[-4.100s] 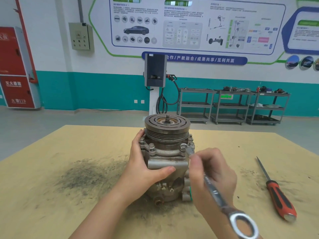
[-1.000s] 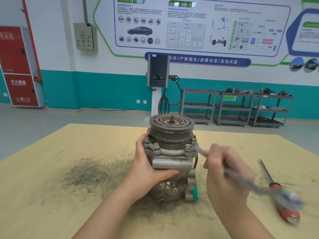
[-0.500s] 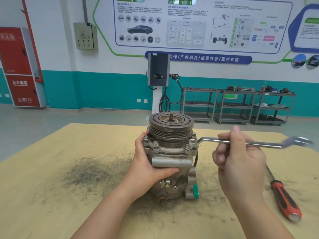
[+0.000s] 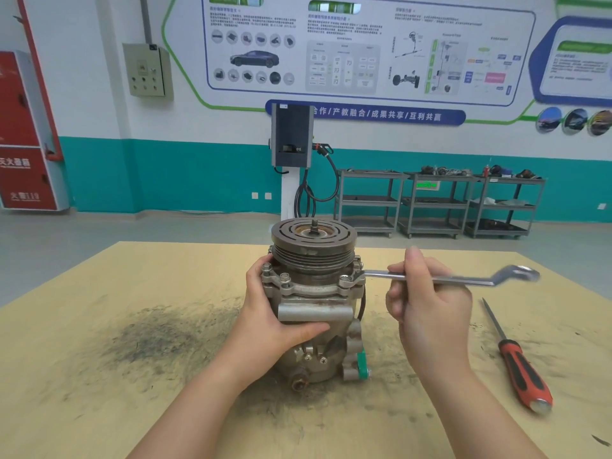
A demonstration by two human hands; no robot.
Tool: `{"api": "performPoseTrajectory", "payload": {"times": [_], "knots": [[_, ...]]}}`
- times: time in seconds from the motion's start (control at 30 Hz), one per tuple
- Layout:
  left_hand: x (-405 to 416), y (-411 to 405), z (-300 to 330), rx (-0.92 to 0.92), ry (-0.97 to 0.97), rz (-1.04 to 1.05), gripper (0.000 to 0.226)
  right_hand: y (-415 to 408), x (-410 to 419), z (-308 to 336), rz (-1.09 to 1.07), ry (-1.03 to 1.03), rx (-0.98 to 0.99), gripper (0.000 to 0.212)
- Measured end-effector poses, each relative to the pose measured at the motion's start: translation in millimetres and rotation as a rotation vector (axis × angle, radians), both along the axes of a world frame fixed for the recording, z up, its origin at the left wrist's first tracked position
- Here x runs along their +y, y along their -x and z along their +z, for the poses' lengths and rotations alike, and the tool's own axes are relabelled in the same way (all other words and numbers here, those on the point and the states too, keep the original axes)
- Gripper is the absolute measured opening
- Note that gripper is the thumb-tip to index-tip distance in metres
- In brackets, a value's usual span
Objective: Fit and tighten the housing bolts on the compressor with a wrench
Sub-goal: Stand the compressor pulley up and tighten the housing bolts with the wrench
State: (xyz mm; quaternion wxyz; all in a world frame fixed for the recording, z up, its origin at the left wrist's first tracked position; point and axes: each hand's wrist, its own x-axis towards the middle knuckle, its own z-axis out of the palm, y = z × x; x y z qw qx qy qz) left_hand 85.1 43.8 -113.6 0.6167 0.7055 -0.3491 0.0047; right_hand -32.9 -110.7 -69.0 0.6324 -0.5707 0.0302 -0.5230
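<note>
A grey metal compressor (image 4: 313,293) with a grooved pulley on top stands upright in the middle of the wooden table (image 4: 99,376). My left hand (image 4: 268,323) wraps around its left side, thumb across the front. Bolt heads (image 4: 284,278) stick up from the housing flange. A silver ring wrench (image 4: 463,279) lies level, its near end on the bolt at the flange's right corner (image 4: 356,276), its far end pointing right. My right hand (image 4: 427,299) grips the wrench shaft near the middle, fingers curled round it.
A red-handled screwdriver (image 4: 516,356) lies on the table at the right. Dark grime stains (image 4: 159,336) the tabletop left of the compressor. Beyond the table stand a charging post (image 4: 291,150) and grey shelf trolleys (image 4: 437,203) along the teal wall.
The wrench swung from pointing toward me, round to the right, and now points right and level. My right hand moved with it. My left hand stayed on the compressor.
</note>
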Motion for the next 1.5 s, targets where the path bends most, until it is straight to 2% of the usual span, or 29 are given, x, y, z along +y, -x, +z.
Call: {"api": "performPoseTrajectory", "payload": {"times": [0.07, 0.13, 0.17, 0.23, 0.33, 0.4, 0.57, 0.67, 0.77, 0.93, 1.0, 1.07, 1.17, 1.2, 1.27, 1.4, 1.47, 1.5], "knots": [[0, 0, -1, -0.010, 0.003, 0.003, 0.109, 3, 10, -8, -0.239, 0.407, -0.137, 0.044], [-1, 0, -2, -0.010, 0.017, -0.003, 0.108, 2, 22, -16, -0.327, 0.748, -0.207, 0.043], [-2, 0, -2, -0.006, 0.028, -0.006, 0.106, 0, 28, -19, -0.351, 0.851, -0.204, 0.036], [-4, -1, -3, -0.004, 0.045, -0.001, 0.102, -3, 33, -22, -0.347, 0.928, -0.186, 0.023], [-4, -2, -4, -0.007, 0.045, 0.000, 0.103, 1, 31, -19, -0.333, 0.935, -0.196, 0.020], [-3, -2, -4, -0.007, 0.033, -0.005, 0.106, 6, 25, -14, -0.289, 0.853, -0.214, 0.018], [-1, 1, 0, 0.012, 0.003, 0.001, 0.107, 8, 18, 0, -0.004, 0.034, -0.122, 0.024], [0, 2, 2, 0.018, -0.010, -0.009, 0.107, 4, 10, 3, 0.187, -0.244, -0.071, 0.036], [0, 3, 3, 0.015, -0.019, -0.009, 0.108, 1, 4, 4, 0.310, -0.359, -0.060, 0.038], [1, 5, 5, 0.005, -0.025, -0.001, 0.106, 0, -7, 11, 0.435, -0.386, 0.010, 0.046], [1, 5, 5, 0.007, -0.025, 0.002, 0.106, 0, -4, 6, 0.386, -0.341, -0.012, 0.043], [1, 5, 5, 0.007, -0.025, 0.007, 0.107, 1, 5, -6, 0.196, -0.113, -0.097, 0.034], [1, 6, 4, -0.002, -0.024, 0.006, 0.109, 0, 19, -23, -0.154, 0.518, -0.217, 0.020], [0, 6, 4, 0.003, -0.020, -0.004, 0.109, -1, 22, -26, -0.193, 0.691, -0.234, 0.017], [0, 6, 5, 0.009, -0.018, -0.014, 0.108, -3, 28, -26, -0.200, 0.870, -0.207, 0.019], [1, 8, 6, 0.016, -0.013, -0.008, 0.106, 0, 27, -22, -0.230, 0.938, -0.198, 0.015], [2, 7, 6, 0.005, -0.012, 0.001, 0.106, 5, 25, -16, -0.196, 0.800, -0.198, 0.011], [2, 7, 6, 0.000, -0.014, 0.008, 0.106, 7, 24, -13, -0.126, 0.625, -0.182, 0.013]]}}
